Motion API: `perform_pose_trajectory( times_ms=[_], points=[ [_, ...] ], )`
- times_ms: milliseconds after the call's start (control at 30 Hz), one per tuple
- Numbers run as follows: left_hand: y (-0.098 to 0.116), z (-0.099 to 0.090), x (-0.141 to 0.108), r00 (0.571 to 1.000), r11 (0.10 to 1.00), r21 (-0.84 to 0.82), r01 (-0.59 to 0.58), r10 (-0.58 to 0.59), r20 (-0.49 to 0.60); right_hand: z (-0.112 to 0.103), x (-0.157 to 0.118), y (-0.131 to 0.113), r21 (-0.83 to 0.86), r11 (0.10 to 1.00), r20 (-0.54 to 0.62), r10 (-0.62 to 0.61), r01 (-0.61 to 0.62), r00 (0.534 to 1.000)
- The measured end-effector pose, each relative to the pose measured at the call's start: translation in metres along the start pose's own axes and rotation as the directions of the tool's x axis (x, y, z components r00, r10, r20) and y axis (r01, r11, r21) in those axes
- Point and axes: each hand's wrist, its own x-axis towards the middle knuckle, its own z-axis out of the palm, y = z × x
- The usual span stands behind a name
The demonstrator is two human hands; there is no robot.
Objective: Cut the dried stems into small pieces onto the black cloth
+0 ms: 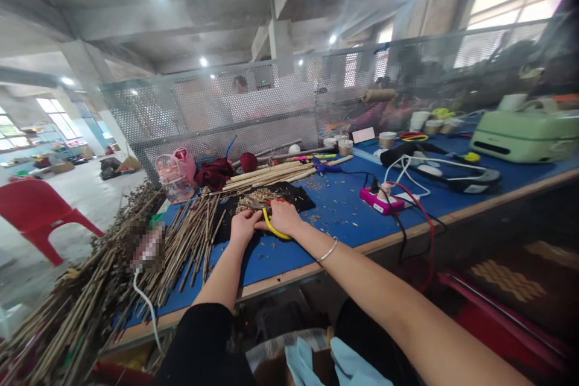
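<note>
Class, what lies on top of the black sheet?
Pale chips lie heaped on the black sheet; the left hand, right hand and yellow-handled tool hide part.

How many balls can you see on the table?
2: a dark red ball beside the crumpled cloth, and a white ball beyond the pale peeled sticks, near the mesh screen. Others may be hidden behind things.
</note>
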Motion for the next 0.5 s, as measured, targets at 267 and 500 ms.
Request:
perform_pose_trajectory(
  times_ms=[267,500],
  points=[
    [-0.0076,-0.0008,0.0040,0.999,0.996,0.086,-0.037,0.039,-0.015,0.0001,0.0041,-0.0013,-0.012,1.000,0.069,0.020,-0.019,0.997],
    [-0.0062,0.0008,0.0035,0.999,0.995,0.100,-0.017,0.020,-0.035,-0.0014,0.0038,-0.0006,-0.026,0.999,0.085,0.032,-0.030,0.996]
  ],
)
